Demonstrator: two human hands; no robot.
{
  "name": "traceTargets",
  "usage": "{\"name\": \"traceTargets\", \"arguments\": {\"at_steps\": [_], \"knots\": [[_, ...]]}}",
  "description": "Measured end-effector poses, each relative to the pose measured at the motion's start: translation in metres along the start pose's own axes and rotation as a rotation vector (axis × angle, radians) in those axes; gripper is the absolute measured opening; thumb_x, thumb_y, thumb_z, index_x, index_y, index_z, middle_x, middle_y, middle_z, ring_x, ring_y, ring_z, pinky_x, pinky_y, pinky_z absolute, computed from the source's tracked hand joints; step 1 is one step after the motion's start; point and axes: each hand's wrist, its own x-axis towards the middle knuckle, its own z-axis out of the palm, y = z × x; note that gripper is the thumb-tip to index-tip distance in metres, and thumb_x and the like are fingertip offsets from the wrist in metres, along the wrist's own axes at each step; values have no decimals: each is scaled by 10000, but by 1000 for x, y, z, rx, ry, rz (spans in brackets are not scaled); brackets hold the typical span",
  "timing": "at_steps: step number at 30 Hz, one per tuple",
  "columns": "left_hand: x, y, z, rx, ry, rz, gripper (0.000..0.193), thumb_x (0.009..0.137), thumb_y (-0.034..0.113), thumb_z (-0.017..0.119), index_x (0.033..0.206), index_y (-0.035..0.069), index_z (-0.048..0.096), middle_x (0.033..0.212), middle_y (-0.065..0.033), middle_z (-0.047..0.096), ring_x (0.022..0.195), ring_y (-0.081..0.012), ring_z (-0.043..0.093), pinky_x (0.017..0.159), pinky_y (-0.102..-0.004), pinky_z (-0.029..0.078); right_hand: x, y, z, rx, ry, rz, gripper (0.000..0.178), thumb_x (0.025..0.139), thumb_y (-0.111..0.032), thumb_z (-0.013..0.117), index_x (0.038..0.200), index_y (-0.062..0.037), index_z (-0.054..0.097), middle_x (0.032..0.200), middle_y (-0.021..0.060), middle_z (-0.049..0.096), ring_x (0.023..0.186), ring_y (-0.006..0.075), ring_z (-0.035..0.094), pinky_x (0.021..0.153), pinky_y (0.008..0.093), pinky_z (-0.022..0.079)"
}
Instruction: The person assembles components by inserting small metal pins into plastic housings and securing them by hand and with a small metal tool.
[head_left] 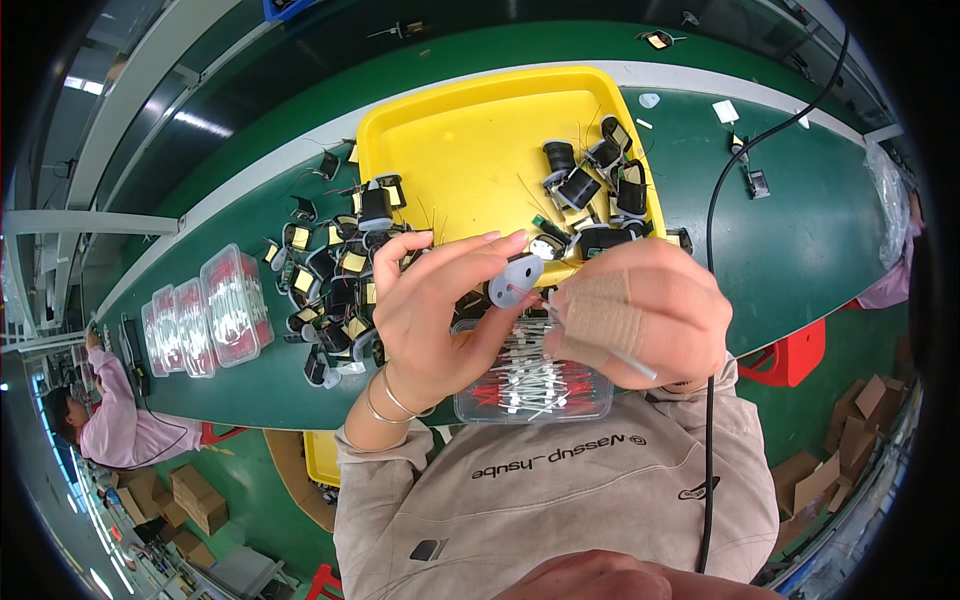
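My left hand (425,315) is closed around a small part whose pale grey oval end cap (515,280) has several round holes and faces right. A short reddish wire (536,293) runs between the cap and the fingertips of my right hand (665,300). That hand is curled in a pinch, with tan tape around its fingers. A thin white piece (634,364) sticks out below its fingers, and I cannot tell if it joins the wire. Below both hands stands a clear plastic box (540,417) of red and white wire leads.
Beyond my hands lies a yellow tray (440,150) with black capped parts (577,187) at its right. More black parts (340,270) are heaped left of it. Several clear boxes (232,300) stand further left. A black cable (712,220) hangs down at right. Another person (130,410) sits far left.
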Motion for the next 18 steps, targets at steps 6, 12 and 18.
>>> {"name": "traceTargets", "arguments": {"at_steps": [6,12,18], "knots": [[1,1,-1,9,-14,-2,362,668,87,778,960,71,566,961,-22,702,895,-161,648,821,-342,378,6,-2,-2,66,26,230,337,554,-74,791,870,-10,690,792,84,614,652,219,597,566,300,505],[3,4,-3,35,-31,2,350,658,77,777,941,73,571,970,-22,699,884,-161,652,822,-340,380,5,-2,-2,72,59,221,331,560,-80,797,862,-6,685,768,87,610,629,221,590,552,301,498],[2,5,-3,45,-37,6,345,654,65,773,934,69,572,982,-28,697,887,-166,652,830,-343,379,4,-3,-2,75,79,225,327,560,-81,798,859,-9,688,761,86,605,621,218,583,541,297,491]]}}
